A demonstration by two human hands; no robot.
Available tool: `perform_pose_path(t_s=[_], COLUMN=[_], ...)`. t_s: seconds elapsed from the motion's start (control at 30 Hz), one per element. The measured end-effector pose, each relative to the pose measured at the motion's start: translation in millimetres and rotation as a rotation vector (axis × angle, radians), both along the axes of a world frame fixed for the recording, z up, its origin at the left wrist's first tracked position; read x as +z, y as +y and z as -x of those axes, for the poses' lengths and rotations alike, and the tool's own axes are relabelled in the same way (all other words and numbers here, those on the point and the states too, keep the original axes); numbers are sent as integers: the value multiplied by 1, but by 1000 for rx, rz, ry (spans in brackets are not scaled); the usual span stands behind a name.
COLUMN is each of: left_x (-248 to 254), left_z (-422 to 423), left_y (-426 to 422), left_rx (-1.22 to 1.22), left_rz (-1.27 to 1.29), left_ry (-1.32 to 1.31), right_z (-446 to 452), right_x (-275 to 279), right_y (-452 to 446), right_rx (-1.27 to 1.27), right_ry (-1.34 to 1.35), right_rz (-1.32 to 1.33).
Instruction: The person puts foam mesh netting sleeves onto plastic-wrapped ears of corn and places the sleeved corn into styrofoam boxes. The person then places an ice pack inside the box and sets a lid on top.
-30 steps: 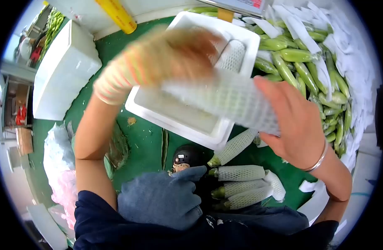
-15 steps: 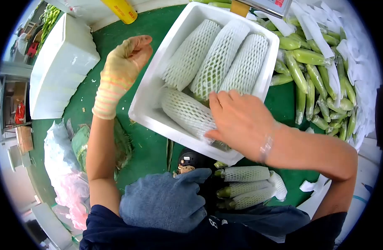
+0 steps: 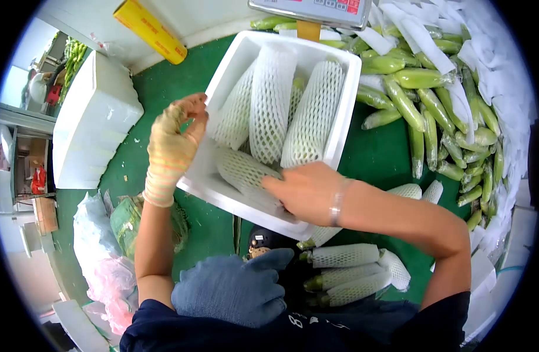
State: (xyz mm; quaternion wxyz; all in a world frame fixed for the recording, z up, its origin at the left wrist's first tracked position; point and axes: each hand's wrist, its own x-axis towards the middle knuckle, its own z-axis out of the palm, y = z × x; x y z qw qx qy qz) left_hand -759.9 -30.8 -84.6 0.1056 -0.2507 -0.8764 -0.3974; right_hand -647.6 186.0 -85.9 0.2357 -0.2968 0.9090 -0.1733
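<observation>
My right hand (image 3: pixel 307 190) reaches into a white foam box (image 3: pixel 351 94), its fingers around a net-sleeved green vegetable, zucchini-like (image 3: pixel 240 170), lying crosswise at the near end. Some of my fingertips are hidden. Several more vegetables in white foam nets, one a sleeved vegetable (image 3: pixel 272 105) on top, lie lengthwise in the box. My left hand (image 3: pixel 178 135), in a pale yellow glove with orange stripes, has its fingers curled closed against the box's left rim. Nothing shows between them.
Film-wrapped green vegetables (image 3: pixel 434 129) are heaped at right beside white paper sheets (image 3: pixel 498 76). Netted vegetables (image 3: pixel 346 276) lie near my lap. A scale (image 3: pixel 334 7) and yellow roll (image 3: pixel 152 32) stand behind. White foam (image 3: pixel 87 123) and plastic bags (image 3: pixel 102 252) are at left.
The box has shifted left and turned slightly. My gloved hand has come to its rim. The sleeved vegetables inside lie differently, one now on top. My right hand has stayed at the near end.
</observation>
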Motion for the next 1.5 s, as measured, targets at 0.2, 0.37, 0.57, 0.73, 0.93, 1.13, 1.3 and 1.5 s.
perform_pose_path(t_s=[0.2,0.37,0.57,0.73,0.93,1.13,1.3,1.5], left_x=[20,19,6,-31,13,174,262,247], left_z=[-19,-46,-39,-29,-37,-116,-208,-178], left_y=[33,56,61,60,59,-19,-153,-311], left_rx=[-84,-163,-265,-283,-356,68,482,613], left_rz=[222,725,904,1195,1001,203,416,584], left_ry=[86,-31,-509,-326,-512,-837,-906,-798], right_z=[0,63,113,32,-113,-270,-309,-257], right_x=[34,-13,-11,58,111,192,256,283], right_y=[25,5,19,43,42,54,21,-49], right_rx=[-124,-187,-126,-348,-577,-812,-988,-1009], right_ry=[776,565,24,344,1,-432,-655,-755], right_rz=[185,-340,-339,-2,257,137,95,180])
